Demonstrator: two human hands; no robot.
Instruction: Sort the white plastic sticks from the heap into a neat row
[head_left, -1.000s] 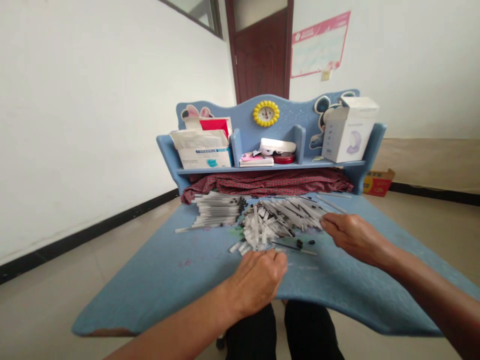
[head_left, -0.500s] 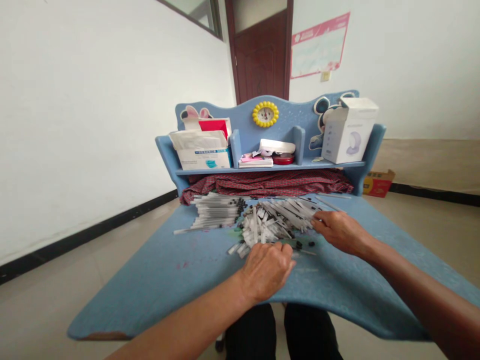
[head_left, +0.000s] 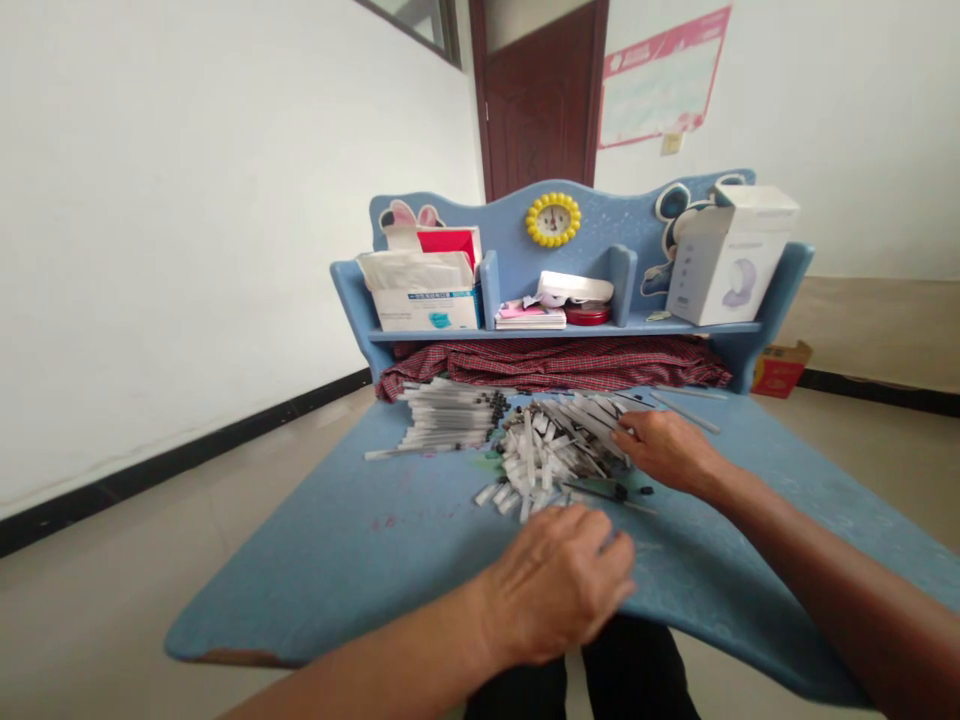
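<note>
My left hand (head_left: 566, 575) is over the front of the blue table, its fingers curled together and slightly blurred. Whatever lies inside them is hidden. At the right end of a loose row of slim translucent plastic tubes (head_left: 581, 412) is my right hand (head_left: 667, 450), fingers pinched together against the tube ends; I cannot make out what is between them. Between the hands lies a heap of short clear plastic pieces (head_left: 529, 465), with thin dark sticks among them. Small black plugs (head_left: 621, 491) sit just beyond my left hand. Farther left is a neat stack of black-ended translucent tubes (head_left: 450, 415).
The blue table (head_left: 300, 560) has a raised shelf at the back holding a mask box (head_left: 427, 305), papers, a red round tin (head_left: 587, 315) and a white carton (head_left: 731, 260). Red checked cloth (head_left: 555, 365) is bundled under the shelf. Several tubes lie loose at the back right.
My left hand has drawn back from the heap toward the table's front edge and slightly right. My right hand stays at the tube ends. The whole view has shifted a little.
</note>
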